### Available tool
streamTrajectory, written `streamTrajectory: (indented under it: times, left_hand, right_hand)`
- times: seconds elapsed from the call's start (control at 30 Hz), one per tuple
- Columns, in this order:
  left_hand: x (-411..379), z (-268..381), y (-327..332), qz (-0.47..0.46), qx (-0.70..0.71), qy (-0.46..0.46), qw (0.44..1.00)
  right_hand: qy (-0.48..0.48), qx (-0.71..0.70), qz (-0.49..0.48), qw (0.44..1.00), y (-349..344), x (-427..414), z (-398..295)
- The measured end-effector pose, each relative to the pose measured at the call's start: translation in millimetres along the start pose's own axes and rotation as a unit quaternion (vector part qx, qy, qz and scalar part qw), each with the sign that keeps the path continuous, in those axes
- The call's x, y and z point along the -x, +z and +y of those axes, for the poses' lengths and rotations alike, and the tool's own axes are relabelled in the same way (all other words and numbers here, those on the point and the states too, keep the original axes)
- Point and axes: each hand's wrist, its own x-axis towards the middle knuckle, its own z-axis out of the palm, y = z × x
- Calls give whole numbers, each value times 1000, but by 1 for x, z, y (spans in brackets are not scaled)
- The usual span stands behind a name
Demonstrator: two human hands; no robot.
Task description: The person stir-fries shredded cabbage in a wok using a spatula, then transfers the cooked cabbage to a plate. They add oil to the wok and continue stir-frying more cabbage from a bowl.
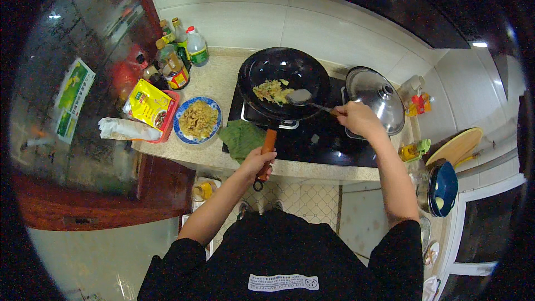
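My left hand [260,163] grips the wooden handle [269,140] of a black wok [307,71] on the left side of the cooktop. In my right hand [359,119] is a metal spatula [319,105], its blade inside the wok at the edge of some cooked, chopped food [271,91]. The food lies in a small heap on the wok's left side and looks yellow-green and brown. A green cloth [241,138] rests on the counter and the cooktop's left edge, beside the wok handle. Left of the cloth, a blue-rimmed plate [177,123] carries a mound of similar food.
A domed metal lid [368,92] covers the right burner area of the black cooktop [292,144]. Several sauce bottles [171,65] crowd the back left, behind a red basket [170,123] with a yellow packet [148,103]. At right are an oil container [408,150], a round board [455,148] and a blue basin [447,179].
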Motion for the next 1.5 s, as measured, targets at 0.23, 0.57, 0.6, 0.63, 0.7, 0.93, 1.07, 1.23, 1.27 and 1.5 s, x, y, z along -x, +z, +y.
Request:
streamTrajectory:
  times: [0.23,0.57,0.6,0.63,0.7,0.93,1.07,1.23,1.27,1.5]
  left_hand:
    - [-2,-4,-1,30,2,0,1000]
    - [-7,5,-26,-25,-42,-2,999]
    - [-7,7,-26,-35,-38,-3,999]
    - [-6,9,-26,-48,-34,-3,998]
    - [-4,14,-25,-56,-24,-21,998]
    - [-22,20,-17,-19,-55,-51,997]
    - [-28,3,-19,-50,-46,-2,998]
    - [-19,-7,-22,-104,34,32,993]
    - [-17,-10,-23,-111,44,51,992]
    - [1,-20,-23,-149,185,92,967]
  right_hand:
    - [6,-17,18,1000,-25,4,9]
    - [-35,-42,-84,995,-32,-21,30]
    - [-46,-58,-82,994,-21,-27,32]
    - [-56,-73,-79,993,-8,-33,33]
    - [-40,-116,-45,991,18,-40,26]
    - [-37,-21,93,995,-25,-30,-10]
    - [-59,106,138,983,-39,-34,-34]
    - [-76,166,206,962,-35,-44,-54]
    - [-83,164,205,961,-40,-44,-58]
    - [-81,196,155,965,-96,-55,-105]
